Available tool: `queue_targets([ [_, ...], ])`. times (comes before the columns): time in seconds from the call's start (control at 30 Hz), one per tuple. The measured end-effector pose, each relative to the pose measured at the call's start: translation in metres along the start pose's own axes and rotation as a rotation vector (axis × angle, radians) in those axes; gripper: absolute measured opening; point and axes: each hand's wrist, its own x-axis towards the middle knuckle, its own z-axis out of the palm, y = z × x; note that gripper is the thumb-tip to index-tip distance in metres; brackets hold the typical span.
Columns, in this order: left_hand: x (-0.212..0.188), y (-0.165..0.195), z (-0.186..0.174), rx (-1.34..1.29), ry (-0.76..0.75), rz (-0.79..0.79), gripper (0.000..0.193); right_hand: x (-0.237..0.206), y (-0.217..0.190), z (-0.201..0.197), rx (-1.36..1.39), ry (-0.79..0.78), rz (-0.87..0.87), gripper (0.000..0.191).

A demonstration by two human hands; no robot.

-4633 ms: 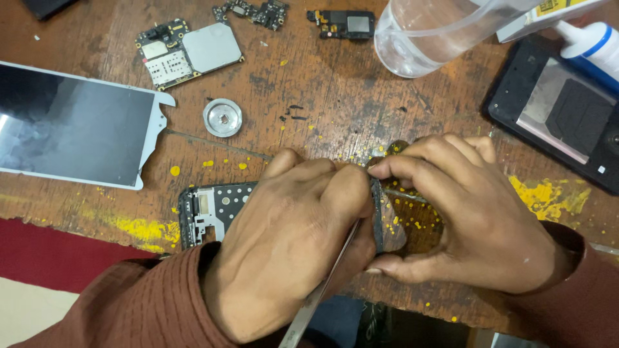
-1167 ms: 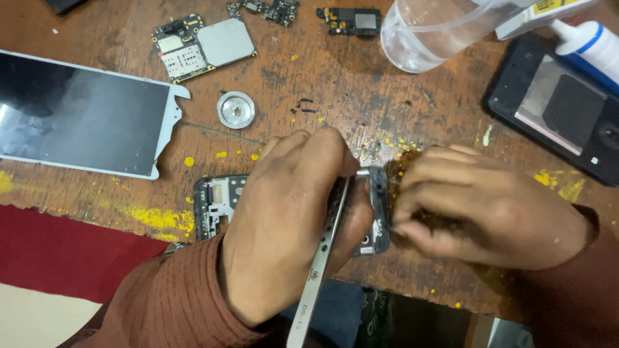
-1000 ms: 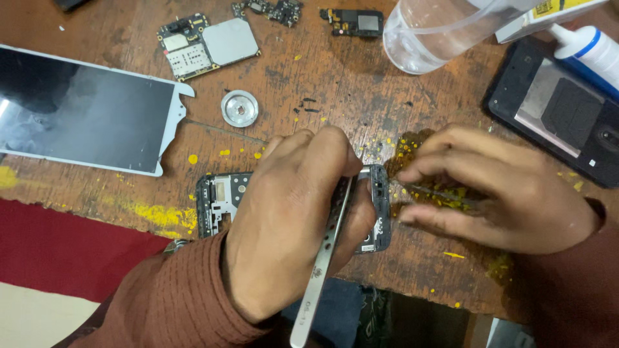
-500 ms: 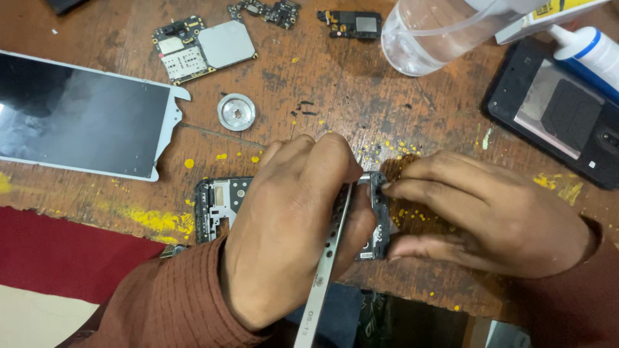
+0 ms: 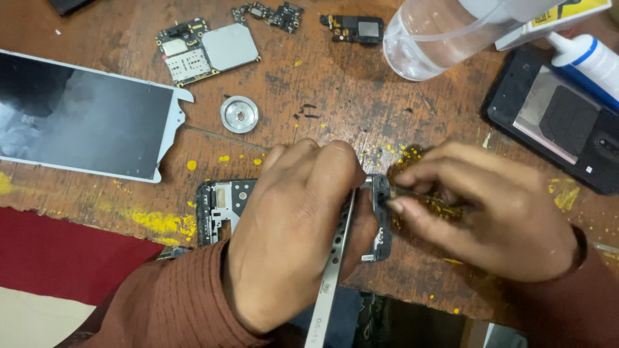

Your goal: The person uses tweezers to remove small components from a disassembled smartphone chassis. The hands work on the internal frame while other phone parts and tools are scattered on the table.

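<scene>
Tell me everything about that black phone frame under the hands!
The phone frame is a black, gutted shell lying flat near the wooden table's front edge. Its left end shows metal plates and small holes. The left hand covers its middle, holding a thin metal tool. The right hand touches its right end.

Phone repair workshop, circuit boards (image 5: 206,50), scarred workbench (image 5: 335,96)
</scene>
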Motion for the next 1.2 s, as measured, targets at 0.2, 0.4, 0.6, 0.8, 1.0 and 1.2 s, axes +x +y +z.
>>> queue_targets([
  [0.2, 0.000, -0.001, 0.000, -0.001, -0.015, 0.015, 0.029, 0.007, -0.023, -0.002, 0.075, -0.032, 0.254, 0.020],
  [0.4, 0.000, 0.001, 0.002, 0.031, 0.000, 0.003, 0.029, 0.019, -0.027, -0.009, 0.029, -0.323, 0.686, 0.025],
  [0.6, 0.001, 0.000, 0.001, 0.024, -0.032, -0.026, 0.029, 0.029, -0.034, -0.012, -0.052, -0.400, 0.456, 0.025],
  [0.8, 0.000, -0.002, 0.003, 0.031, -0.023, -0.002, 0.027, 0.019, -0.035, 0.001, -0.148, -0.292, 0.377, 0.023],
  [1.0, 0.002, -0.001, 0.003, 0.037, -0.012, -0.006, 0.028, 0.024, -0.021, 0.006, -0.161, -0.187, 0.244, 0.015],
  [1.2, 0.003, -0.001, 0.003, 0.022, -0.050, -0.025, 0.034, 0.028, 0.008, -0.009, -0.053, -0.019, 0.212, 0.009],
])
